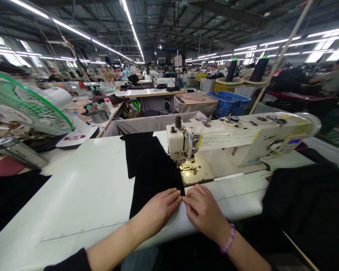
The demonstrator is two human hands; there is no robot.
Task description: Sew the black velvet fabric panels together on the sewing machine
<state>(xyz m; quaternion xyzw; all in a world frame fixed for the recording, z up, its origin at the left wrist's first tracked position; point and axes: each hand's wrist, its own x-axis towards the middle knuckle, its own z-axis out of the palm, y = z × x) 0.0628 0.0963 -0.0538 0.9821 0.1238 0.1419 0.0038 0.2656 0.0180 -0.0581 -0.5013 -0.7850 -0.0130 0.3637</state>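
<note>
A black fabric piece [155, 169] lies flat on the white sewing table [96, 180], its right edge running beside the needle area of a cream sewing machine [220, 135]. At the near right corner of this fabric, my left hand [162, 207] pinches the edge with fingers together. My right hand [205, 210], a beaded bracelet [228, 238] on its wrist, is closed at the same edge, fingertips almost touching the left ones. Just beyond the hands, the lit presser foot [190, 168] stands apart from them. The fingers partly hide the gripped edge.
More black fabric [307, 203] is heaped at the right, and another dark piece [11, 195] lies at the left. A green-rimmed fan [31, 109] and a steel flask [19, 152] stand left. Behind the machine are a blue basket [230, 103] and thread cones [258, 69].
</note>
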